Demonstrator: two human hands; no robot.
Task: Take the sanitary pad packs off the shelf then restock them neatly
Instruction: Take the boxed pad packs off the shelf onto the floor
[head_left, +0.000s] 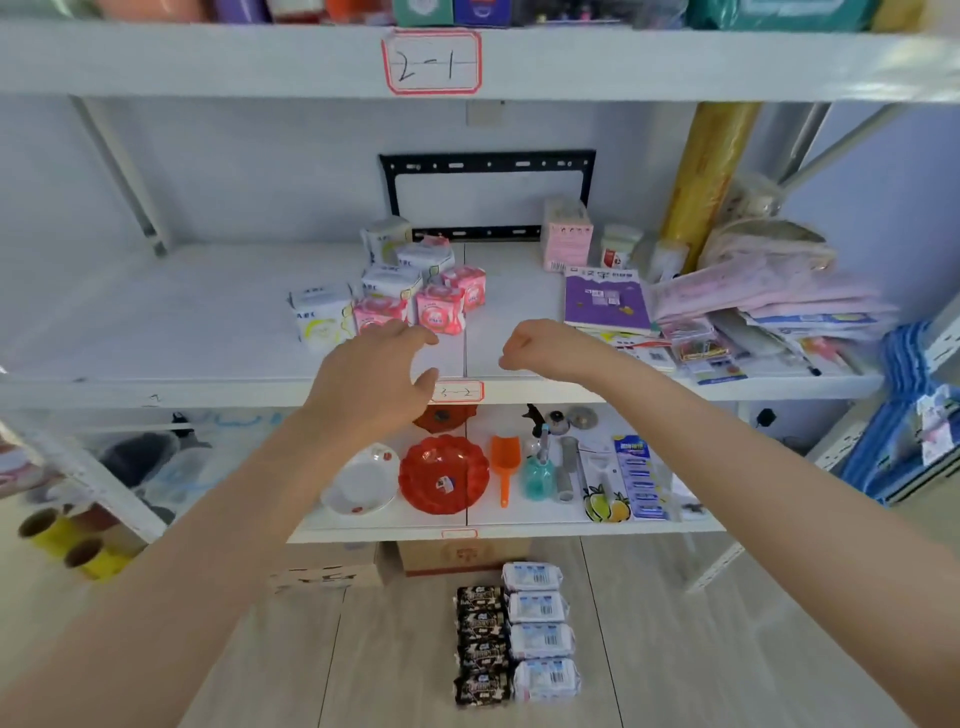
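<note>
Pink pad packs (439, 306) just beyond left hand (374, 379), seemingly untouched

White and pink sanitary pad packs (402, 291) clustered upright mid-shelf, black and white packs (514, 631) in two floor rows

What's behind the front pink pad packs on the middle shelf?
Behind the front pink pad packs stand white packs and another pink pack, then a black bracket on the wall. Anything further back is hidden.
</note>
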